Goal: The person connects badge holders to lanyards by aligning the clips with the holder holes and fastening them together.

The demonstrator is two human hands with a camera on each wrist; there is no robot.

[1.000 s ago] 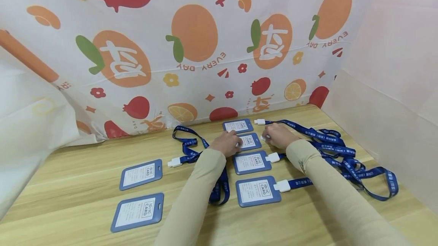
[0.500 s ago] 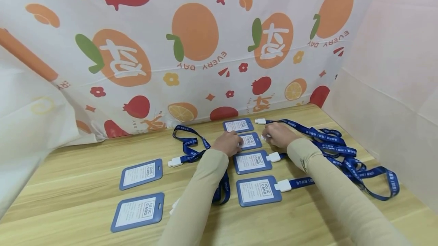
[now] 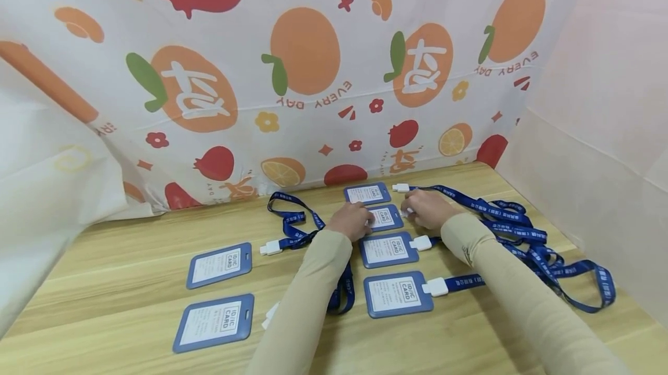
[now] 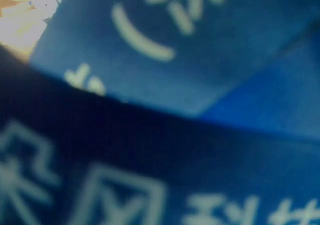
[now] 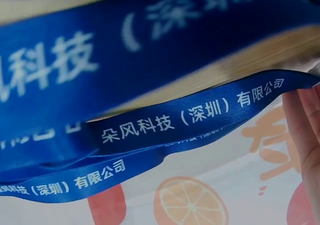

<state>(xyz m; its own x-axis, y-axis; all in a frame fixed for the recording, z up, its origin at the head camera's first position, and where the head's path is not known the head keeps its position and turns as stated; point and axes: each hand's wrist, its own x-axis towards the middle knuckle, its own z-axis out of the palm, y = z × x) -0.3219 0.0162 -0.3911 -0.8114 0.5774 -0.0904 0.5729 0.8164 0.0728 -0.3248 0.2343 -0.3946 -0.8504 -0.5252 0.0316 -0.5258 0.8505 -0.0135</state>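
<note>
In the head view my left hand (image 3: 354,221) holds the left end of a blue ID card holder (image 3: 387,217), second from the back in a column; its fingers hide that end. My right hand (image 3: 430,210) pinches a white lanyard clip (image 3: 405,213) just off the holder's slotted right end. From that hand, blue lanyard straps (image 3: 501,213) with white lettering trail right. The right wrist view has the printed strap (image 5: 190,112) running up to my fingers (image 5: 302,130). Blurred blue strap (image 4: 150,85) fills the left wrist view, where the hand is out of sight.
Behind lies another card holder (image 3: 367,193) with a loose clip (image 3: 400,188) beside it. In front, two holders (image 3: 389,249) have clips at their slots. At left are two more holders (image 3: 219,265), a lanyard clip (image 3: 271,247) and bunched strap (image 3: 341,294). A fruit-print cloth (image 3: 308,131) hangs behind.
Both hands keep their hold at the same card holder and clip. My left forearm has shifted slightly right, uncovering a white clip beside the sleeve. The head view has tilted a little.
</note>
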